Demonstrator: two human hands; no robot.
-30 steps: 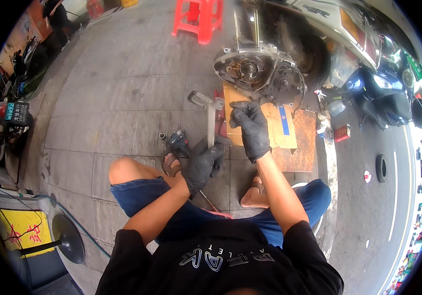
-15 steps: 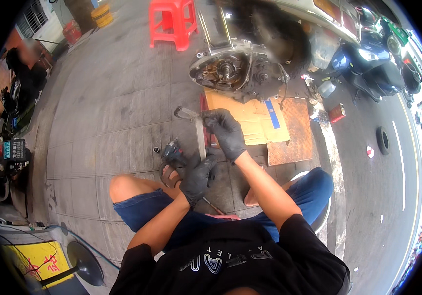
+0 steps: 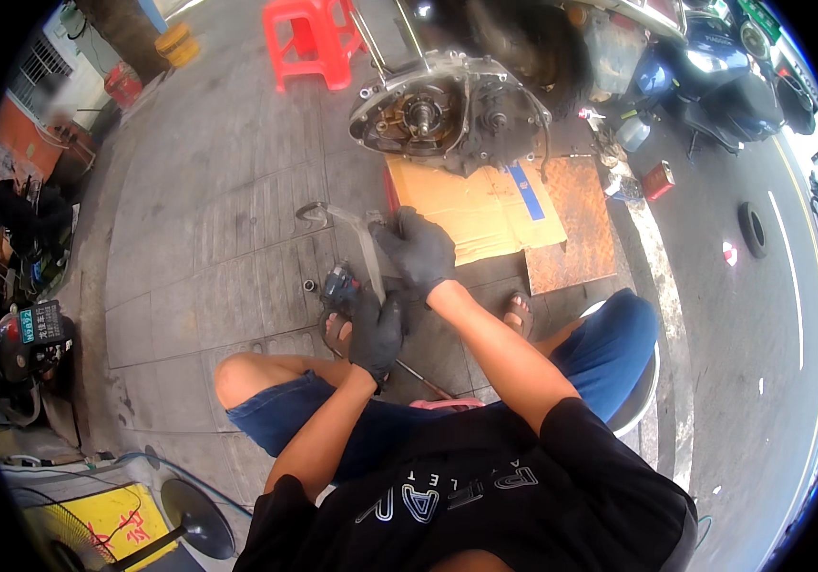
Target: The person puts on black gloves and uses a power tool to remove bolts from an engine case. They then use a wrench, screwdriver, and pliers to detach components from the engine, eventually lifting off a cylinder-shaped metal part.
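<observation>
A long grey metal bar tool (image 3: 368,250) with a bent, hooked end is held up in front of my knees. My left hand (image 3: 377,336), in a black glove, is closed around its lower end. My black-gloved right hand (image 3: 419,253) has its fingers curled against the bar below the bend; the fingertips are partly hidden. On the paving close to my left hand lies a dark cordless power tool (image 3: 340,287), with a small socket (image 3: 310,285) beside it. A thin rod (image 3: 425,377) lies below my hands.
An opened engine (image 3: 438,114) stands ahead, beyond a cardboard sheet (image 3: 471,224) and a rusty metal plate (image 3: 581,234). A red stool (image 3: 314,43) is at the far left of the engine. To the right are a red can (image 3: 658,181), a tyre (image 3: 752,230) and a scooter (image 3: 733,95).
The bar's hooked end has tilted left and away from my right hand's fingers. Both hands remain on the tool. The whole view has shifted slightly.
</observation>
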